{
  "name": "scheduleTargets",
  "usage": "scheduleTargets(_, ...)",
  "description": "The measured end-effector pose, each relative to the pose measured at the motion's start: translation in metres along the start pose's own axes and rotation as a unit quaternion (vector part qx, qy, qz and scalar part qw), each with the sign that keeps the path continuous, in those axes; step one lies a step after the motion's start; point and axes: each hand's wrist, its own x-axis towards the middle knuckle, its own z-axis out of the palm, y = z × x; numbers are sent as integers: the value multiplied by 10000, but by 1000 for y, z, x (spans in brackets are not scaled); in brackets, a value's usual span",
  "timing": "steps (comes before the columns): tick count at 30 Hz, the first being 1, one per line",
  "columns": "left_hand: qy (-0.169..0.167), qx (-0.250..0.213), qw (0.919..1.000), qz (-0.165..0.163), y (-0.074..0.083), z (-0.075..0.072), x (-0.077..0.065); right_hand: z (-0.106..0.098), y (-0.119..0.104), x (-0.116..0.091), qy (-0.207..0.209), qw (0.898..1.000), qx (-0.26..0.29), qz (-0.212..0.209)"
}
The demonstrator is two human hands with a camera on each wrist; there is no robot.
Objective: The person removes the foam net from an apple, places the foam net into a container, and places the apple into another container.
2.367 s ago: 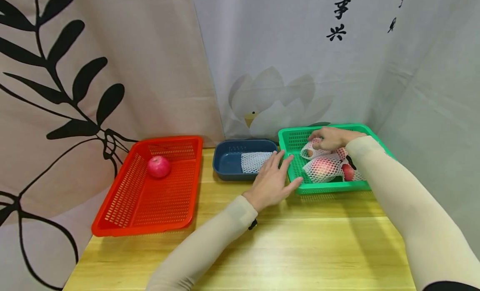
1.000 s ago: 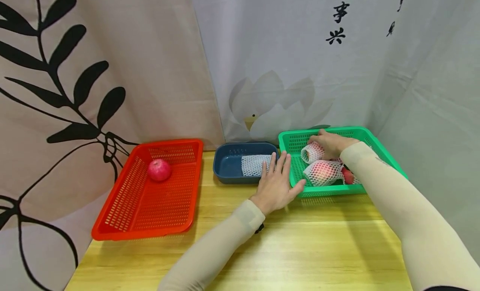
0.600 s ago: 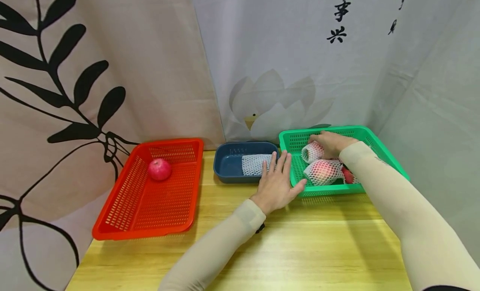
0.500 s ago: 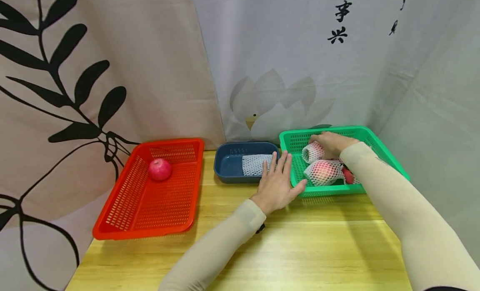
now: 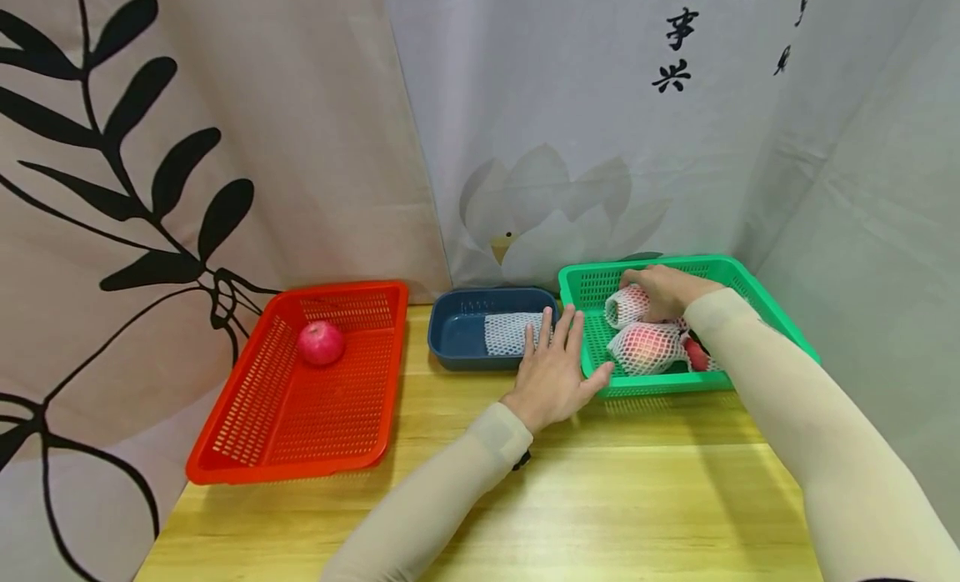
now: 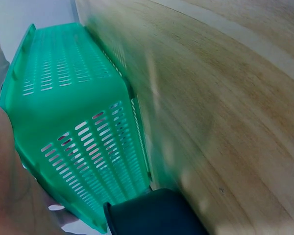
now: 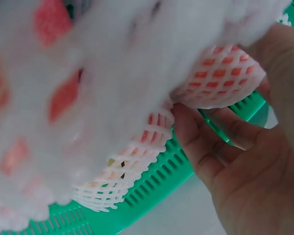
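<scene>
My right hand reaches into the green basket and grips a red fruit in a white foam net near the back. In the right wrist view, its fingers lie against the netting. Another netted red fruit lies in front of it, and more netted fruit shows beside the wrist, partly hidden by the arm. My left hand has its fingers spread at the basket's left rim. A flattened white foam net lies in the dark blue tray, partly covered by the left fingertips.
A red basket with one bare pinkish-red fruit stands at the left on the wooden table. Printed curtains hang close behind the containers and along the right side.
Since the oldest frame, my right fingers have shifted behind the netted fruit, whose net opening faces left now. My left hand has moved slightly right. During the last second both hands stay nearly still.
</scene>
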Motion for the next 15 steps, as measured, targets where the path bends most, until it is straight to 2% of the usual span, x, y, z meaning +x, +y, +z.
scheduleTargets(15, 45, 135, 9999, 0, 2, -1, -1, -1, 3, -8, 197, 9995, -5, 253)
